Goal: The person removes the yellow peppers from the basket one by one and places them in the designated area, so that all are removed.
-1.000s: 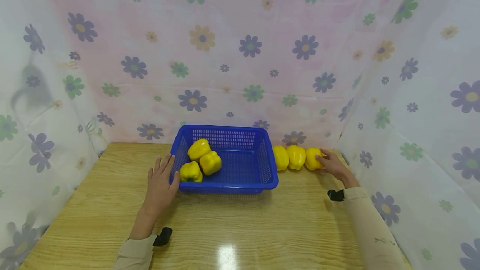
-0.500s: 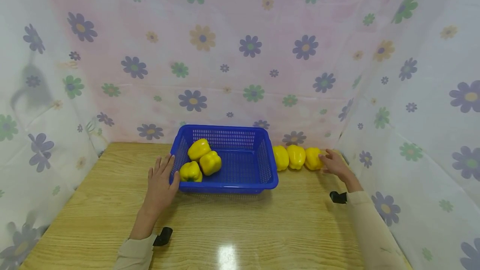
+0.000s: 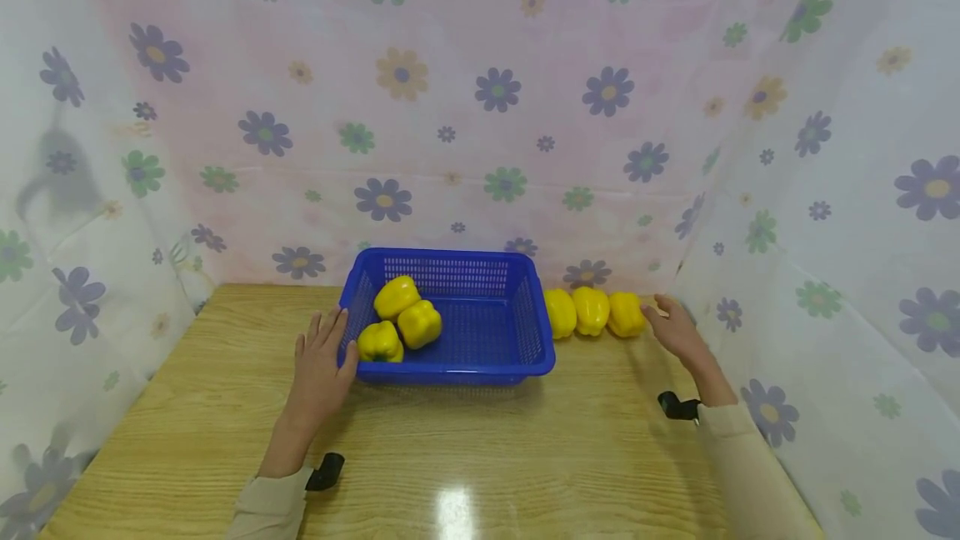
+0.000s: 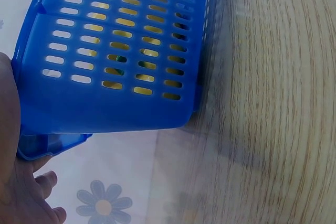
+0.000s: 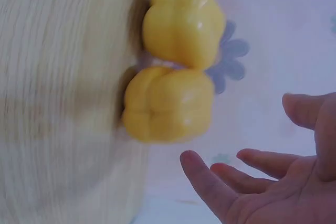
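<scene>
A blue perforated plastic basket (image 3: 457, 372) sits on the wooden table with three yellow bell peppers (image 3: 396, 298) gathered in its left part. My left hand (image 3: 318, 361) rests on the basket's left rim, its fingers extended over the edge. Outside, along the basket's right side, three more yellow peppers stand in a row: one beside the basket wall, a middle pepper (image 3: 592, 312) and an end pepper (image 3: 626, 315). Just right of that end pepper is my right hand (image 3: 678, 333), its fingers spread and holding nothing. The right wrist view shows a gap between the fingertips (image 5: 195, 163) and the pepper (image 5: 168, 104).
A wooden table (image 3: 450, 457) carries everything. Flower-printed cloth (image 3: 450, 98) hangs behind it and at both sides, and the row of peppers lies near the back edge. Dark camera mounts (image 3: 325, 472) sit at both wrists.
My right hand has let go of the end pepper and drawn back slightly to the right, with fingers opening. The left hand, basket and peppers stay put.
</scene>
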`<action>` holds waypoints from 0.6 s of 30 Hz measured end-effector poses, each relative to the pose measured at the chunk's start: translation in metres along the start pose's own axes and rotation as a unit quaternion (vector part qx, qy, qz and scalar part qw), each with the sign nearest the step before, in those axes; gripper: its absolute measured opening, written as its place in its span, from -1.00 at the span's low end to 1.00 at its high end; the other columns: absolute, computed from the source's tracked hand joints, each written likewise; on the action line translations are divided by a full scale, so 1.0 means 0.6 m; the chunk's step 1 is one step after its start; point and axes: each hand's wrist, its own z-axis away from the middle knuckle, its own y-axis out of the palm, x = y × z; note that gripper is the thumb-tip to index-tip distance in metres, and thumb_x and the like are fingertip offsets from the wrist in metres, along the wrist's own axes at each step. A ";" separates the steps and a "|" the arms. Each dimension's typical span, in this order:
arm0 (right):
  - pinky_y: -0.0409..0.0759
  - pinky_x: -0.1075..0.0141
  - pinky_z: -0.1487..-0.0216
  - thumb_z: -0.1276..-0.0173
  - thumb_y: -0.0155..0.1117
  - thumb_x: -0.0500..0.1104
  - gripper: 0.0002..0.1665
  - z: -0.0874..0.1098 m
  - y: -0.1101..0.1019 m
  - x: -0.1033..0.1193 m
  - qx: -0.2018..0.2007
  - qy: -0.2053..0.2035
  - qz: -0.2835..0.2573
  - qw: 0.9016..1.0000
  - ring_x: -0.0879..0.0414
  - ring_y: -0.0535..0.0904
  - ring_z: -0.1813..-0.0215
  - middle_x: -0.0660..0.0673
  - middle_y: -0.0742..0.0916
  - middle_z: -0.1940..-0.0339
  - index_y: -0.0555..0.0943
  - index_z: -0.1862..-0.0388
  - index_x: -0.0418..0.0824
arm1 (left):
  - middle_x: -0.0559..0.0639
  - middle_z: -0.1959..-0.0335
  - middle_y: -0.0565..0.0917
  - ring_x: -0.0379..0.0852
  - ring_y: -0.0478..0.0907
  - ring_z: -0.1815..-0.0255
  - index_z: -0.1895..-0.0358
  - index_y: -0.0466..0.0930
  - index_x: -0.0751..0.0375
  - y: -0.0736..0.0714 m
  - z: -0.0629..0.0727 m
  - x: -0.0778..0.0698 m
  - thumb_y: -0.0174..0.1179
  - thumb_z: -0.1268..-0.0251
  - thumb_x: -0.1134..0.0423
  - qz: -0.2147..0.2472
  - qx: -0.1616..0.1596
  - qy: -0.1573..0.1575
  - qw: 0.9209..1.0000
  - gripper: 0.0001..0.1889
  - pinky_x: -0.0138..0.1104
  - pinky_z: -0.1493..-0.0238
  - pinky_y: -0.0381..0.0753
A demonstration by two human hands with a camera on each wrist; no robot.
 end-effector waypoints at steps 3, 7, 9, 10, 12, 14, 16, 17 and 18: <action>0.34 -0.29 -0.39 -0.70 -0.19 0.07 -0.14 0.011 0.009 0.024 -0.027 -0.029 -0.021 0.999 -0.53 0.14 -0.52 -0.57 0.03 -0.61 -0.14 -0.63 -0.49 | 0.35 -0.61 0.12 0.44 -0.20 -0.64 -0.58 0.14 0.39 -0.004 0.000 -0.002 -0.09 -0.61 0.15 0.001 -0.001 0.003 1.000 -0.39 0.44 -0.46 -0.25; 0.58 0.08 -0.29 -0.69 -0.13 0.02 -0.24 0.027 0.034 0.056 -0.082 -0.087 -0.065 0.991 -0.40 0.35 -0.46 -0.50 0.20 -0.59 0.06 -0.63 -0.42 | 0.35 -0.61 0.13 0.46 -0.19 -0.63 -0.57 0.15 0.40 -0.008 0.000 -0.005 -0.08 -0.61 0.16 0.002 -0.005 0.007 1.000 -0.39 0.46 -0.44 -0.24; 0.65 0.32 -0.16 -0.69 -0.09 -0.04 -0.32 0.033 0.052 0.069 -0.110 -0.124 -0.093 0.982 -0.25 0.47 -0.39 -0.47 0.30 -0.55 0.18 -0.59 -0.41 | 0.35 -0.61 0.13 0.46 -0.19 -0.63 -0.57 0.15 0.40 -0.009 -0.001 -0.006 -0.08 -0.61 0.15 0.003 -0.005 0.008 1.000 -0.39 0.46 -0.44 -0.24; 0.64 0.44 -0.09 -0.68 -0.07 -0.08 -0.36 0.036 0.062 0.075 -0.122 -0.144 -0.108 0.976 -0.12 0.52 -0.34 -0.46 0.35 -0.53 0.23 -0.57 -0.40 | 0.35 -0.61 0.12 0.46 -0.19 -0.63 -0.57 0.15 0.40 -0.009 -0.002 -0.006 -0.09 -0.61 0.15 0.003 -0.004 0.008 1.000 -0.39 0.46 -0.44 -0.24; 0.61 0.57 -0.01 -0.67 -0.05 -0.15 -0.44 0.040 0.086 0.086 -0.138 -0.183 -0.146 0.962 0.14 0.56 -0.26 -0.42 0.42 -0.47 0.33 -0.51 -0.41 | 0.35 -0.61 0.12 0.45 -0.20 -0.64 -0.57 0.15 0.40 -0.007 -0.002 -0.004 -0.09 -0.61 0.14 0.004 -0.003 0.007 1.000 -0.39 0.45 -0.45 -0.25; 0.63 0.54 0.00 -0.65 -0.02 -0.23 -0.51 0.046 0.113 0.098 -0.149 -0.220 -0.184 0.946 0.32 0.57 -0.17 -0.37 0.50 -0.40 0.41 -0.43 -0.44 | 0.35 -0.61 0.12 0.45 -0.20 -0.64 -0.57 0.15 0.40 -0.005 -0.001 -0.003 -0.10 -0.62 0.14 0.001 -0.003 0.007 1.000 -0.39 0.45 -0.45 -0.25; 0.65 0.53 0.02 -0.63 0.00 -0.28 -0.57 0.052 0.142 0.110 -0.154 -0.251 -0.214 0.931 0.40 0.59 -0.10 -0.24 0.60 -0.30 0.48 -0.36 -0.46 | 0.35 -0.61 0.12 0.45 -0.20 -0.64 -0.57 0.14 0.40 -0.003 0.000 -0.001 -0.11 -0.61 0.15 0.000 -0.005 0.008 1.000 -0.39 0.45 -0.45 -0.25; 0.66 0.49 0.01 -0.62 0.01 -0.31 -0.59 0.055 0.157 0.116 -0.153 -0.266 -0.230 0.924 0.38 0.60 -0.10 -0.15 0.63 -0.25 0.51 -0.32 -0.47 | 0.35 -0.61 0.12 0.45 -0.19 -0.64 -0.57 0.15 0.39 -0.002 0.000 -0.001 -0.10 -0.61 0.16 0.000 -0.006 0.008 1.000 -0.40 0.45 -0.45 -0.24; 0.67 0.47 0.00 -0.61 0.01 -0.34 -0.61 0.058 0.171 0.123 -0.152 -0.281 -0.242 0.916 0.35 0.61 -0.09 -0.07 0.65 -0.22 0.52 -0.29 -0.49 | 0.36 -0.61 0.13 0.46 -0.19 -0.63 -0.57 0.15 0.40 -0.001 0.001 -0.001 -0.10 -0.61 0.16 -0.001 -0.009 0.011 1.000 -0.40 0.46 -0.45 -0.23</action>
